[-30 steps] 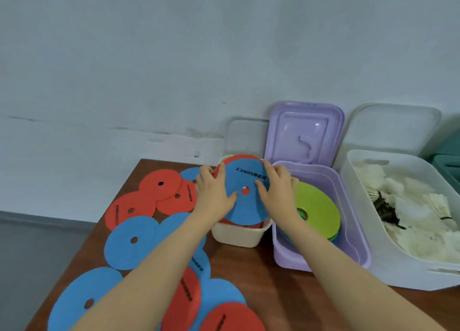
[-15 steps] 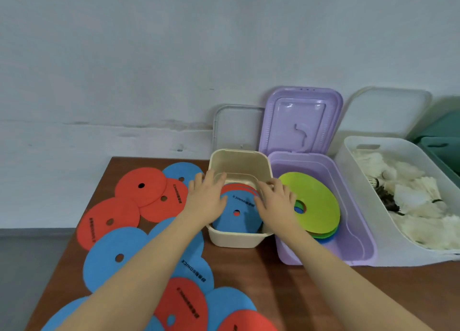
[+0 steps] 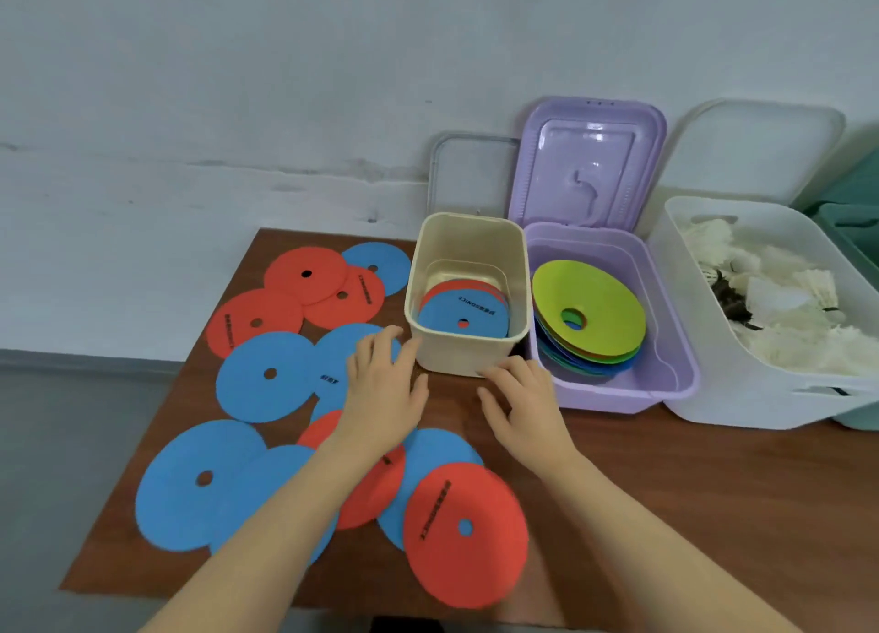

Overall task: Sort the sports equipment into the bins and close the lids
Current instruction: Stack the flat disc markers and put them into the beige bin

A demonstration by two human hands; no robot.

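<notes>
Cream bin [image 3: 468, 347]: just beyond both sets of fingers, blue disc [image 3: 463, 316] lying inside.
Left hand [image 3: 383, 390]: fingers [image 3: 376, 347] relaxed, loosely spread, holding nothing, over the tabletop [image 3: 666, 490].
Right hand [image 3: 525, 404]: fingers [image 3: 499, 378] loose, empty.
Loose discs [image 3: 463, 532]: under and left of the fingers.

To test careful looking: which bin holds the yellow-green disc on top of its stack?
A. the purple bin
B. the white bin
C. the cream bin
A: the yellow-green disc tops a stack inside the purple bin; the cream bin shows a blue one.
</notes>
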